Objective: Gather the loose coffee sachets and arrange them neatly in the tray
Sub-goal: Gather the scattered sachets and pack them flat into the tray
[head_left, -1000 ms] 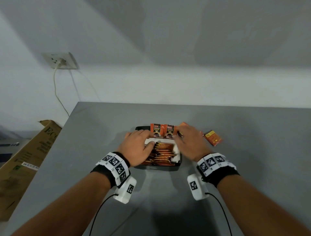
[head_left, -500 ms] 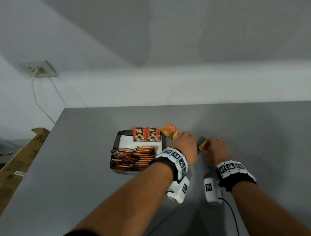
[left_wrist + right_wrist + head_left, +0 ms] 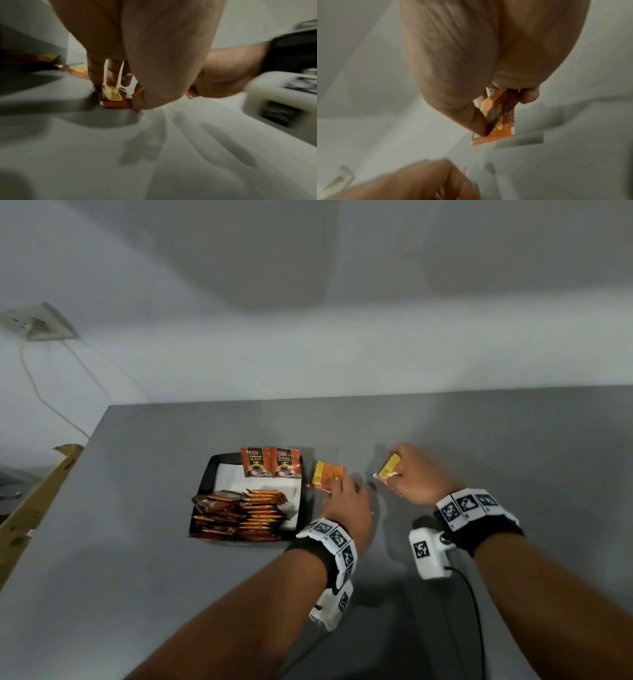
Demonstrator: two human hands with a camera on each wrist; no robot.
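Item: loose orange-and-yellow foil coffee sachets, two, on the grey bench to the right of the black rectangular tray. Change: both hands, a second ago over the tray squaring its contents, have crossed to its right; the far sachet, then flat on the bench, is now raised on edge. Meaning, as a judgement: tidying inside the tray has paused and collection of the last strays has begun; both must still go in. Near sachet: flat, just right of the tray's far right corner, under the left hand, whose fingers bear down on it with the thumb at its near edge; whether they truly clamp it cannot be told through the blur. Right hand: further right of the tray, palm down, thumb and fingers clamped on the far sachet. Tray contents: rows of stacked orange-brown sachets at the near end, two red sachets upright against the far wall.
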